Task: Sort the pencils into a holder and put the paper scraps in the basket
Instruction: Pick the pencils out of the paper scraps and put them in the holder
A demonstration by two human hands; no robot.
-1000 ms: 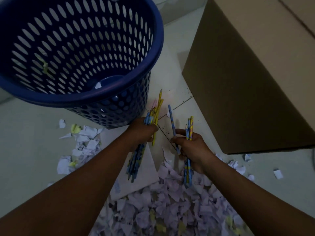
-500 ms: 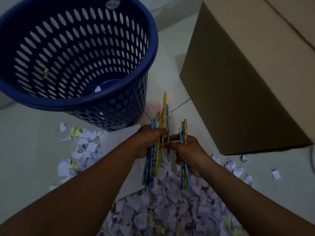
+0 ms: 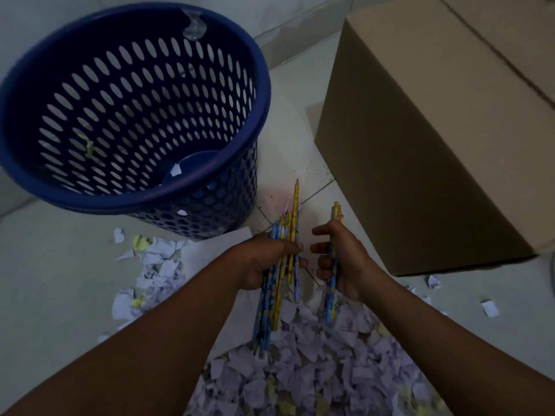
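My left hand (image 3: 264,259) grips a bundle of several blue and yellow pencils (image 3: 280,265), their tips pointing away from me. A smaller bunch of pencils (image 3: 332,283) sits in my right hand (image 3: 342,262), with index finger and thumb spread toward the left hand. The two hands are close together but apart. Under them lies a heap of white and yellow paper scraps (image 3: 300,370). The blue perforated basket (image 3: 258,94) stands at the upper left, with a scrap or two at its bottom. No pencil holder is visible.
A large cardboard box (image 3: 435,145) stands on the tiled floor at the right, close to my right hand. More scraps (image 3: 156,265) lie left of the hands by the basket, and a few (image 3: 489,309) near the box. A white paper sheet (image 3: 216,244) lies under my left forearm.
A single blue pencil went from my right hand into the left bundle. My right hand then drew back to the right, and the view shifted so the basket sits lower in the frame.
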